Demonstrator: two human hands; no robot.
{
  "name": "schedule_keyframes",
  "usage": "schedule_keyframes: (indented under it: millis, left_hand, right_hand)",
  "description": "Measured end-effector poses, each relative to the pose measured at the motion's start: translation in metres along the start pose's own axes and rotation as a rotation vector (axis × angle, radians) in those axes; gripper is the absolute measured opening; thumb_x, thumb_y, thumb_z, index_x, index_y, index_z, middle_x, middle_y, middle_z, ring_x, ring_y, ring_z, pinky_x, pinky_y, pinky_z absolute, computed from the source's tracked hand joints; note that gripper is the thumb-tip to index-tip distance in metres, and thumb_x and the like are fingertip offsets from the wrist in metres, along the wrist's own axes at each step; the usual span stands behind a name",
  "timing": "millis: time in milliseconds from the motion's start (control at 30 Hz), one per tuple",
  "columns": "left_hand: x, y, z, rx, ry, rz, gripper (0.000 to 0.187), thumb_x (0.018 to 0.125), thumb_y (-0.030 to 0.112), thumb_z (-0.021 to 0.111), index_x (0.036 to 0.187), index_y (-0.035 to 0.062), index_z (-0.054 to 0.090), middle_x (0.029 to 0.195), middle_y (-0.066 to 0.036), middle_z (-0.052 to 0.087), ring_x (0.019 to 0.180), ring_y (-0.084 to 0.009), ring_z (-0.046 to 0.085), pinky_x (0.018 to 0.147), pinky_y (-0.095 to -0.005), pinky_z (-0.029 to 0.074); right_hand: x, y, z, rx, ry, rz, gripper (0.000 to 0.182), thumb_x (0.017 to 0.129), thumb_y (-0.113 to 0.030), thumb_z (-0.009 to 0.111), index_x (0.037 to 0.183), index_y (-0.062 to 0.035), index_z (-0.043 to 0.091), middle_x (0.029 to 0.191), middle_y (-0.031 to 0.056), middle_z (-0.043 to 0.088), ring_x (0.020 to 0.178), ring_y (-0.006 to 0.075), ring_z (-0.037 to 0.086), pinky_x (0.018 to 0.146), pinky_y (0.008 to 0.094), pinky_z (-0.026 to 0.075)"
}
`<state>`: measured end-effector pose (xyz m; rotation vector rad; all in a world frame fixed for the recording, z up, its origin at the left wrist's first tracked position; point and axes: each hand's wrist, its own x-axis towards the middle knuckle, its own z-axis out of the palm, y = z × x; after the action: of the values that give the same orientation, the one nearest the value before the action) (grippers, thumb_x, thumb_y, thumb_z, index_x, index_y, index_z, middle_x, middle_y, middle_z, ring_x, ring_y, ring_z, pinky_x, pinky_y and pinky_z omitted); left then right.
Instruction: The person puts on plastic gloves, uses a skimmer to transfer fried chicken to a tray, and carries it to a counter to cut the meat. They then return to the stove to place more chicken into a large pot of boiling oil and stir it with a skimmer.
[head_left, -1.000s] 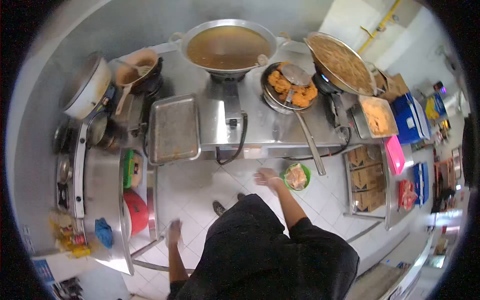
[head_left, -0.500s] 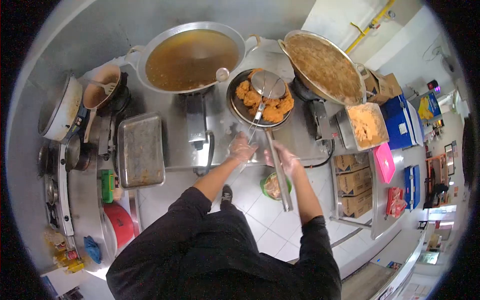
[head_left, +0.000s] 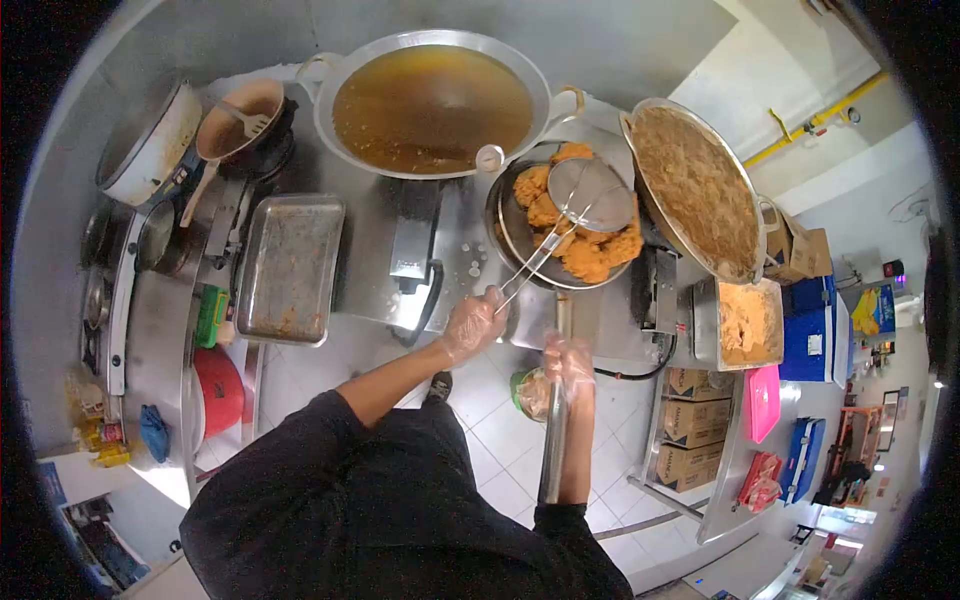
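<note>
My left hand (head_left: 473, 328), in a clear plastic glove, is closed round the wire handle of a small round mesh strainer (head_left: 605, 190). That strainer lies over pieces of fried chicken (head_left: 592, 257) in a dark, round, long-handled pan (head_left: 510, 232). My right hand (head_left: 568, 366), gloved too, wraps round the pan's long handle (head_left: 552, 455), whose upper part looks wooden and lower part metal. The pan is between a wok of clear brown oil (head_left: 435, 105) at upper left and a wok of foamy, bubbling oil (head_left: 695, 185) at upper right.
A metal tray (head_left: 290, 270) lies on the left counter, near a smaller pan with a slotted spatula (head_left: 250, 122). At right stand a tray of orange breading (head_left: 745, 325), a pink lid (head_left: 762, 402) and blue coolers (head_left: 805, 325). Below my hands is a green-rimmed container (head_left: 530, 395).
My view has shifted, so the woks appear farther right. My right hand has come closer to my body along with the pan's handle. My left hand keeps the strainer over the chicken.
</note>
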<state>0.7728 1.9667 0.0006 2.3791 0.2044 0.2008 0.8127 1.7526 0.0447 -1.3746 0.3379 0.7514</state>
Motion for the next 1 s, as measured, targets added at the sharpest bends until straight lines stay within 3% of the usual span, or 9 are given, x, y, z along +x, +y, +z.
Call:
schedule_keyframes:
  millis: [233, 367, 500, 533, 633, 833, 900, 967, 1000]
  left_hand:
    - [-0.091, -0.002, -0.101, -0.15, -0.027, 0.114, 0.024, 0.098, 0.021, 0.059, 0.1, -0.0005, 0.049, 0.059, -0.023, 0.058, 0.054, -0.043, 0.062, 0.049, -0.0499, 0.048]
    - [-0.17, -0.047, -0.182, -0.082, -0.122, 0.142, 0.026, 0.099, 0.023, 0.06, 0.099, -0.0004, 0.048, 0.059, -0.021, 0.059, 0.05, -0.0389, 0.062, 0.047, -0.0476, 0.049]
    - [-0.245, -0.116, -0.258, -0.101, -0.132, 0.04, 0.031, 0.1, 0.024, 0.058, 0.11, -0.0046, 0.049, 0.059, -0.021, 0.059, 0.052, -0.0383, 0.063, 0.048, -0.0462, 0.05]
    - [-0.258, -0.132, -0.279, -0.221, -0.052, 0.039, 0.03, 0.099, 0.027, 0.059, 0.099, -0.0023, 0.054, 0.059, -0.018, 0.059, 0.054, -0.0389, 0.063, 0.051, -0.0479, 0.051]
    - [-0.295, -0.186, -0.321, 0.003, 0.056, 0.048, 0.033, 0.102, 0.029, 0.054, 0.1, -0.0038, 0.057, 0.06, -0.021, 0.06, 0.056, -0.0418, 0.063, 0.053, -0.0479, 0.051]
    - [-0.293, -0.303, -0.33, 0.119, -0.113, -0.322, 0.046, 0.105, 0.035, 0.043, 0.095, -0.0052, 0.063, 0.078, -0.029, 0.065, 0.076, -0.047, 0.065, 0.068, -0.0537, 0.052]
    - [-0.271, -0.317, -0.332, 0.036, -0.019, -0.41, 0.049, 0.107, 0.032, 0.038, 0.09, -0.0061, 0.065, 0.086, -0.03, 0.066, 0.083, -0.0473, 0.066, 0.076, -0.0553, 0.052]
    - [-0.251, -0.366, -0.3, 0.138, 0.047, -0.19, 0.05, 0.107, 0.028, 0.034, 0.091, -0.0076, 0.066, 0.088, -0.031, 0.066, 0.087, -0.0473, 0.066, 0.08, -0.0557, 0.052]
    - [-0.233, -0.37, -0.306, 0.081, -0.026, -0.256, 0.048, 0.106, 0.026, 0.034, 0.092, -0.0077, 0.065, 0.09, -0.031, 0.066, 0.091, -0.0467, 0.066, 0.084, -0.0555, 0.052]
  right_hand:
    - [-0.136, -0.012, 0.056, -0.176, 0.124, -0.056, 0.014, 0.089, -0.013, 0.061, 0.096, -0.0037, 0.055, 0.058, -0.0026, 0.045, 0.042, 0.0074, 0.043, 0.034, 0.0233, 0.032]
    - [-0.203, 0.038, 0.107, -0.28, 0.203, 0.056, 0.009, 0.089, -0.014, 0.056, 0.09, -0.0059, 0.052, 0.056, -0.0028, 0.042, 0.039, 0.0067, 0.04, 0.032, 0.0232, 0.031]
    - [-0.25, 0.103, 0.184, -0.192, 0.224, 0.149, 0.012, 0.092, -0.015, 0.06, 0.089, -0.0066, 0.052, 0.054, -0.0035, 0.04, 0.036, 0.0066, 0.037, 0.031, 0.0236, 0.03]
    - [-0.255, 0.118, 0.202, -0.191, 0.171, 0.153, 0.009, 0.093, -0.015, 0.059, 0.09, -0.0103, 0.052, 0.055, -0.0052, 0.039, 0.037, 0.0044, 0.036, 0.03, 0.0218, 0.028]
    - [-0.256, 0.157, 0.254, -0.215, 0.132, 0.166, 0.01, 0.093, -0.013, 0.059, 0.089, -0.009, 0.051, 0.054, -0.0051, 0.038, 0.037, 0.005, 0.034, 0.03, 0.0222, 0.028]
    - [-0.199, 0.205, 0.352, -0.29, 0.012, 0.127, 0.013, 0.092, -0.015, 0.061, 0.09, -0.0081, 0.05, 0.058, -0.0023, 0.044, 0.039, 0.0085, 0.04, 0.033, 0.0259, 0.033]
    - [-0.166, 0.22, 0.374, -0.269, -0.051, 0.116, 0.007, 0.089, -0.01, 0.058, 0.089, -0.006, 0.053, 0.059, -0.0017, 0.046, 0.039, 0.009, 0.041, 0.033, 0.026, 0.033]
    - [-0.146, 0.221, 0.399, -0.287, -0.068, 0.114, 0.006, 0.089, -0.009, 0.058, 0.09, -0.0054, 0.053, 0.059, -0.0015, 0.046, 0.04, 0.009, 0.041, 0.033, 0.0253, 0.032]
    - [-0.131, 0.226, 0.406, -0.266, -0.093, 0.116, 0.006, 0.089, -0.009, 0.058, 0.089, -0.0054, 0.053, 0.059, -0.0014, 0.046, 0.04, 0.009, 0.041, 0.033, 0.0253, 0.032]
